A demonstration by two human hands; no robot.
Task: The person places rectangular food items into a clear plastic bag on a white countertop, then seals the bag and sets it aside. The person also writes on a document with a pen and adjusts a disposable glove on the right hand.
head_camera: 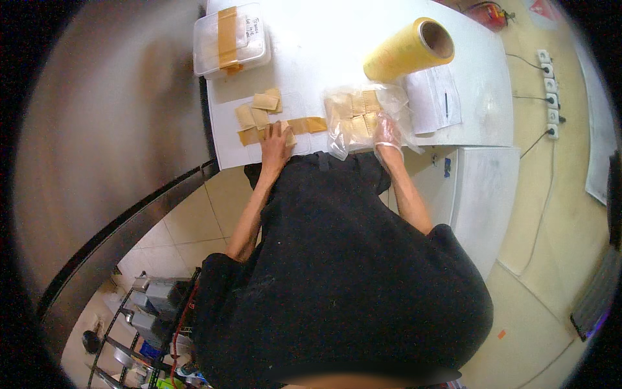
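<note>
My bare left hand [276,148] is over a clear plastic lid [302,146] that lies flat on the white table. Its fingertips touch a small tan square piece [290,135]; whether they grip it cannot be told. A strip of brown tape [311,125] crosses the lid, and several more tan squares [251,115] lie loosely overlapped on its left part. In a clear plastic glove, my right hand [388,132] rests at the right side of a clear plastic bag [336,144]. Similar tan squares [358,125] lie there in rows. The right fingertips are partly hidden by the plastic.
A taped, lidded plastic container [206,46] stands at the table's back left. On the right are a large yellow roll [396,53] with a hollow core and paper sheets [423,104] with a pen [446,104]. A dark-edged panel [146,121] borders the table's left side.
</note>
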